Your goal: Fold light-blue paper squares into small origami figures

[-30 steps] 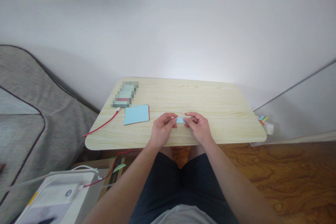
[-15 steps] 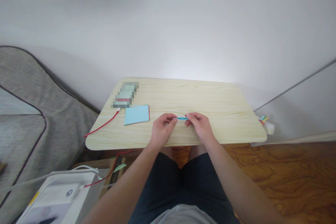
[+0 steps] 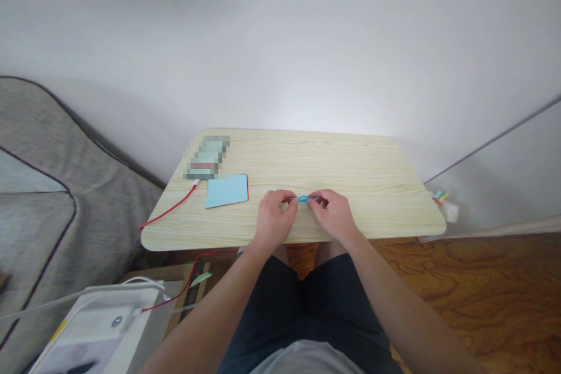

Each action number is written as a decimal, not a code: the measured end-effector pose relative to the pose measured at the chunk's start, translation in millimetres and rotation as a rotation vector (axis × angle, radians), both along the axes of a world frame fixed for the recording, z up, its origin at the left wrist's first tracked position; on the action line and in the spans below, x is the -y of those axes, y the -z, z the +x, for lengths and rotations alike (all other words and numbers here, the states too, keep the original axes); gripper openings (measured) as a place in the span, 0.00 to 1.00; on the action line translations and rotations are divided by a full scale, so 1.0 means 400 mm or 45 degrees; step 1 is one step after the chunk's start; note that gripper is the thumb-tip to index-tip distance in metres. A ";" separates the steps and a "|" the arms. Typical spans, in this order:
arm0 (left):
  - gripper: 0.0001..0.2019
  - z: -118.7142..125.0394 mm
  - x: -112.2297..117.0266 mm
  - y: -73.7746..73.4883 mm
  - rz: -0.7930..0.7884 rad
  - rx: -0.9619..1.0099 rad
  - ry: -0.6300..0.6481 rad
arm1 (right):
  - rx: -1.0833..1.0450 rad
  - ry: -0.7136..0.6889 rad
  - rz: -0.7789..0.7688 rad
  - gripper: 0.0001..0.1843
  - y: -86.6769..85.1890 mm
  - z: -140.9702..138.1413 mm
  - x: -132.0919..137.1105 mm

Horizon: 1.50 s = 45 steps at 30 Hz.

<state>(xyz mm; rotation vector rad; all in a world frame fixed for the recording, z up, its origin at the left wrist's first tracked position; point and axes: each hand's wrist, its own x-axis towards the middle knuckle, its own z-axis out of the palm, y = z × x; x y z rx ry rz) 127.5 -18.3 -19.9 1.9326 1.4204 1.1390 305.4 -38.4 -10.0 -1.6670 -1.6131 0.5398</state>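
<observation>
Between my two hands is a small piece of folded blue paper (image 3: 302, 199), pinched at both ends above the near part of the table (image 3: 350, 175). My left hand (image 3: 275, 216) grips its left end between thumb and fingers. On the other end, my right hand (image 3: 333, 214) has its thumb and forefinger closed. The paper's exact folds are too small to make out. To the left of my left hand lies a stack of light blue paper sheets (image 3: 227, 191) with a red edge showing along its right side.
A blurred-out phone (image 3: 207, 156) with a red cable (image 3: 169, 213) plugged in lies at the table's back left. Grey fabric furniture (image 3: 109, 210) stands at the left, with a white box (image 3: 100, 321) below. Coloured scraps in a white bag (image 3: 449, 212) hang at the right edge.
The blue paper went from a thin, long sliver to a shorter, wider-looking shape in the middle. My hands have drawn slightly closer together, and my right fingers have shifted on it.
</observation>
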 end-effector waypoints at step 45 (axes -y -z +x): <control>0.09 0.018 0.010 -0.014 0.052 -0.340 -0.028 | 0.423 -0.218 0.006 0.05 -0.009 0.005 -0.051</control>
